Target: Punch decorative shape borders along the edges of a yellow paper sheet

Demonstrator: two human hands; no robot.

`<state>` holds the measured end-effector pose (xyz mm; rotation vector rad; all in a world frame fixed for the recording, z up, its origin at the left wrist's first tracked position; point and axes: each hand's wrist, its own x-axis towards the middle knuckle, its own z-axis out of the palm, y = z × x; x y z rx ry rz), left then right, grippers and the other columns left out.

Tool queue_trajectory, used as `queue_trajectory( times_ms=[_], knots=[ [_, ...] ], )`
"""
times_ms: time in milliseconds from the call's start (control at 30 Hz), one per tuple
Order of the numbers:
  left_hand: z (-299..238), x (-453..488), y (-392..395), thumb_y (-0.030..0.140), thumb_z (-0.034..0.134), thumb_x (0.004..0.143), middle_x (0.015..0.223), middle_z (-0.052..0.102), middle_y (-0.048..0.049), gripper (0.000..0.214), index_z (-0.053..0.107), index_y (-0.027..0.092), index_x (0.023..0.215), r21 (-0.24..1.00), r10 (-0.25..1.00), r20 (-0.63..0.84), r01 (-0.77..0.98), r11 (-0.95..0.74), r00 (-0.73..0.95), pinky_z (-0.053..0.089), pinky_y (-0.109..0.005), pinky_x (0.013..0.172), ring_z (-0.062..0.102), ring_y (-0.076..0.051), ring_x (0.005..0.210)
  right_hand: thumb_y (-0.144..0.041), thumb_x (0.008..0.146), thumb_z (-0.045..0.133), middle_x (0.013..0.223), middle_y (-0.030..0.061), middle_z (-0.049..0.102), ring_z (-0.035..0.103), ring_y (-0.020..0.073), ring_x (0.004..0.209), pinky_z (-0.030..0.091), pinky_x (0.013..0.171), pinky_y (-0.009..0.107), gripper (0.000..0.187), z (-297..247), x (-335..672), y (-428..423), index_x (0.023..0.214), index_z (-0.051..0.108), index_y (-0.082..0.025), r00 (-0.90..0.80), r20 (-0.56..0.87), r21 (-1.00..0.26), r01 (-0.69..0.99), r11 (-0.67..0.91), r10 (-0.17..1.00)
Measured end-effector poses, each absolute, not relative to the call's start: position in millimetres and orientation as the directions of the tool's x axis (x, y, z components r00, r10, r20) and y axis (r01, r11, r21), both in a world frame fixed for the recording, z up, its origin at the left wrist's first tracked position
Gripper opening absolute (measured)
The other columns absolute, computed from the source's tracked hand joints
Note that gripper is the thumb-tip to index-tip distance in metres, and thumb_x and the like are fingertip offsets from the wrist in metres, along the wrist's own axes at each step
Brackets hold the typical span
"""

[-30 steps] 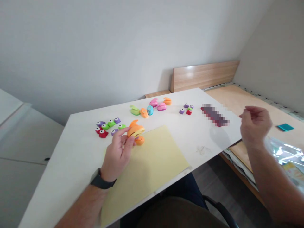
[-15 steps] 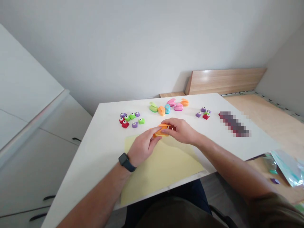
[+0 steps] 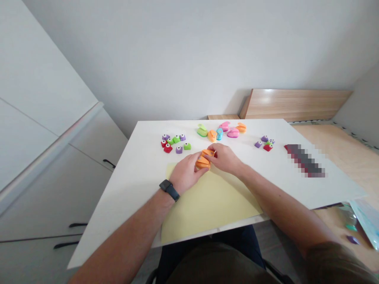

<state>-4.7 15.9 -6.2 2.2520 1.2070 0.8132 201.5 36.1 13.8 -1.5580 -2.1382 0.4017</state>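
Observation:
An orange craft paper punch is held between both hands just above the far edge of a yellow paper sheet. My left hand, with a dark watch on its wrist, is closed round the punch's near left side. My right hand grips its far right side, thumb and fingers bent over the top. The fingers hide part of the punch. Beyond them stand more lever punches: a green one, an orange one, a blue one and a pink one.
Several small purple, red and green punches sit at the left of the white table. Another small cluster lies at the right, near a pixelated dark object. A wooden surface with plastic bags is at lower right.
The camera view has shifted, so the table's things appear farther right. The orange punch has been turned in my hands, showing more of its top. Both hands still hold it.

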Motion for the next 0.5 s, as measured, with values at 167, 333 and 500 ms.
queue_trajectory(
  times_ms=[167, 333, 500],
  knots=[
    [-3.6, -4.2, 15.6, 0.039, 0.07, 0.089, 0.121, 0.07, -0.0136, 0.048, 0.061, 0.021, 0.132, 0.618, 0.85, 0.293, 0.592, -0.518, 0.438, 0.055, -0.042, 0.086, 0.069, -0.029, 0.102, -0.049, 0.096, 0.06, 0.096, 0.0046, 0.072, 0.062, 0.0149, 0.077, 0.046, 0.072, 0.027, 0.032, 20.6, 206.0, 31.8, 0.105, 0.071, -0.02, -0.312, 0.182, -0.538, 0.762, 0.36, 0.932],
    [-4.1, -4.0, 14.8, 0.041, 0.071, 0.088, 0.124, 0.067, -0.0145, 0.051, 0.059, 0.02, 0.133, 0.604, 0.855, 0.321, 0.607, -0.516, 0.407, 0.054, -0.042, 0.09, 0.065, -0.031, 0.112, -0.055, 0.099, 0.054, 0.097, 0.0051, 0.072, 0.063, 0.015, 0.077, 0.047, 0.071, 0.028, 0.039, 29.0, 208.6, 31.7, 0.102, 0.071, -0.02, -0.247, 0.183, -0.577, 0.757, 0.308, 0.951],
    [-0.9, -5.0, 13.2, 0.052, 0.072, 0.086, 0.128, 0.064, -0.0165, 0.064, 0.055, 0.015, 0.135, 0.577, 0.87, 0.365, 0.652, -0.492, 0.333, 0.056, -0.04, 0.085, 0.065, -0.029, 0.107, -0.053, 0.098, 0.058, 0.104, 0.0077, 0.072, 0.065, 0.0152, 0.079, 0.05, 0.075, 0.03, 0.039, 33.4, 201.6, 25.4, 0.113, 0.068, -0.019, -0.166, 0.303, -0.594, 0.737, 0.322, 0.939]
  ],
)
